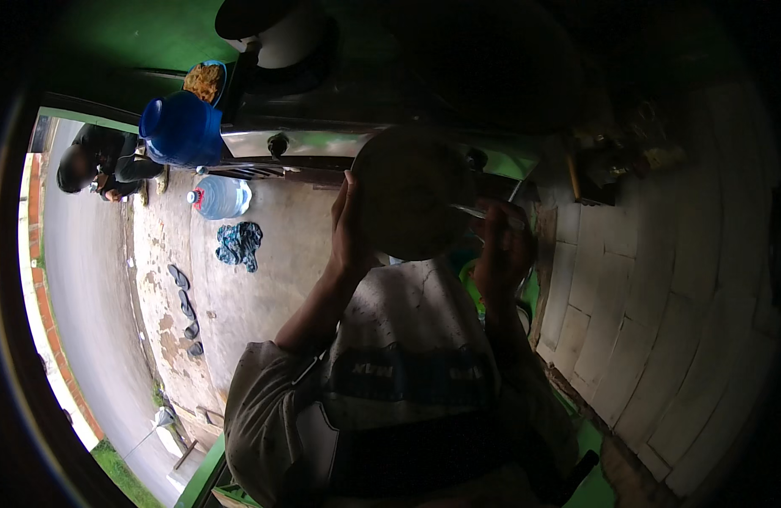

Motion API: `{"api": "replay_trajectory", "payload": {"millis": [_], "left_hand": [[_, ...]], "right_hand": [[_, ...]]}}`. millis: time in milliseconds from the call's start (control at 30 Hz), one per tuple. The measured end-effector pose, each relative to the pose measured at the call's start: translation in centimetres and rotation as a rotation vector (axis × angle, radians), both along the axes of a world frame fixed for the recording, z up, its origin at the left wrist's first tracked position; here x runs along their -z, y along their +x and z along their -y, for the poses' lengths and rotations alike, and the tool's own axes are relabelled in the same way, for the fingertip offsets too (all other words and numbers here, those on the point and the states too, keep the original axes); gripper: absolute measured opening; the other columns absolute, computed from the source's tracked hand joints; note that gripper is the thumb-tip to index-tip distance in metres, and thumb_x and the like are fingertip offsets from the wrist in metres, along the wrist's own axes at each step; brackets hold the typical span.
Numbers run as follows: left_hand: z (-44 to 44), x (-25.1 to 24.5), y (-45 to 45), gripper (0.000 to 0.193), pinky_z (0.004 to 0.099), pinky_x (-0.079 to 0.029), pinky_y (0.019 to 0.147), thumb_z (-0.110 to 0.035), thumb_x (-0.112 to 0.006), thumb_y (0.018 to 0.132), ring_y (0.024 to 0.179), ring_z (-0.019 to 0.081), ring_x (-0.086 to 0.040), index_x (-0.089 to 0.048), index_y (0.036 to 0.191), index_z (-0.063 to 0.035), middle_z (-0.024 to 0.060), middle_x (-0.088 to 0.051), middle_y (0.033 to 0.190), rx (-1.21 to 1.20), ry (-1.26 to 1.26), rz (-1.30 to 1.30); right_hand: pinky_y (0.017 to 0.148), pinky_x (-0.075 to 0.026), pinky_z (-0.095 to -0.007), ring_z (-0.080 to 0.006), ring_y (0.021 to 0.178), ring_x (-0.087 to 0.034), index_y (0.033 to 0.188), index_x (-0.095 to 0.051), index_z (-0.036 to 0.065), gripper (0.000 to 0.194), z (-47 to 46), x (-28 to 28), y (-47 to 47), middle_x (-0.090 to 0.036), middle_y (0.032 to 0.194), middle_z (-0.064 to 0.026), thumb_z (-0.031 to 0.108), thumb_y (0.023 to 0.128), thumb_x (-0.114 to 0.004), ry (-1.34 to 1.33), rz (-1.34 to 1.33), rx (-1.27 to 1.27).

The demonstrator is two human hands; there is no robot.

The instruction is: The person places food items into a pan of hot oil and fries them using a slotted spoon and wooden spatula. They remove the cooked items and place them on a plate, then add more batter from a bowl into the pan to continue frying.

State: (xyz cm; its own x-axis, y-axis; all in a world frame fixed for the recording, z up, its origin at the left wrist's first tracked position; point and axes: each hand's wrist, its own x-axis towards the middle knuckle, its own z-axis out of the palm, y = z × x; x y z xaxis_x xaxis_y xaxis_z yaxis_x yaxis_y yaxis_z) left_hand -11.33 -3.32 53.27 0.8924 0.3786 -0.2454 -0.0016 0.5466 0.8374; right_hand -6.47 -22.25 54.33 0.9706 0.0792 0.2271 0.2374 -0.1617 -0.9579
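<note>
A round dish (409,197), a plate or shallow bowl, is raised before my chest. Shadow hides what is in it. My left hand (350,238) grips its left rim, with the thumb or a finger along the edge. At the right side, my right hand (501,247) has its fingers closed around a thin shiny utensil (470,210), which looks like a spoon or fork. The utensil's tip reaches over the right part of the dish.
Beyond the dish stands a gas stove (327,141) with a pot (289,41). Fried food (204,82) and a blue plastic vessel (184,129) are at left. A water bottle (220,197), crumpled cloth (239,246) and sandals (186,305) lie on the floor. A person (105,159) is outside.
</note>
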Motion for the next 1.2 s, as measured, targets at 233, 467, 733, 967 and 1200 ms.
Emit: {"api": "replay_trajectory", "payload": {"millis": [233,467,733,967,1200], "left_hand": [[0.1,1.4,0.5,0.059,0.0353,-0.039,0.111,-0.045,-0.032,0.109,0.129,0.0222,-0.051,-0.043,0.147,-0.0019,0.0128,-0.052,0.142,0.033,-0.198,0.036],[0.5,0.1,1.5,0.064,0.0380,-0.042,0.109,-0.049,-0.031,0.107,0.127,0.0243,-0.053,-0.041,0.146,-0.0002,0.0146,-0.052,0.141,0.027,-0.264,0.053],[0.5,0.3,2.1,0.067,0.0388,-0.043,0.108,-0.051,-0.031,0.107,0.126,0.0257,-0.054,-0.042,0.145,0.0025,0.0166,-0.053,0.139,-0.026,-0.161,0.052],[0.9,0.4,2.4,0.066,0.0364,-0.045,0.105,-0.050,-0.032,0.107,0.124,0.0249,-0.055,-0.045,0.143,0.0033,0.0166,-0.055,0.136,-0.075,-0.112,0.035],[0.8,1.3,2.0,0.064,0.0359,-0.046,0.105,-0.049,-0.032,0.108,0.123,0.0240,-0.056,-0.045,0.144,0.0021,0.0162,-0.055,0.137,-0.029,0.041,0.015]], "right_hand": [[0.062,-0.049,-0.0273,-0.0171,0.075,-0.067,0.105,-0.064,0.000,0.012,0.4,-2.0,-0.8,-0.068,0.090,-0.0141,0.000,0.096,-0.057,-0.104,0.180,-0.088],[0.057,-0.045,-0.0267,-0.0160,0.064,-0.059,0.108,-0.062,-0.002,0.018,0.2,-2.1,-1.8,-0.064,0.081,-0.0124,-0.007,0.092,-0.054,-0.087,0.414,-0.169],[0.055,-0.047,-0.0285,-0.0197,0.066,-0.061,0.104,-0.062,-0.006,0.014,2.3,-2.4,0.7,-0.064,0.081,-0.0145,-0.005,0.094,-0.052,-0.217,0.461,-0.130],[0.062,-0.052,-0.0276,-0.0156,0.073,-0.065,0.106,-0.063,-0.006,0.015,2.1,0.5,1.9,-0.067,0.090,-0.0143,0.002,0.099,-0.053,-0.047,0.316,-0.107],[0.064,-0.054,-0.0283,-0.0161,0.080,-0.067,0.109,-0.063,-0.003,0.016,2.2,2.2,1.8,-0.069,0.101,-0.0138,0.008,0.101,-0.054,-0.100,0.195,-0.134]]}}
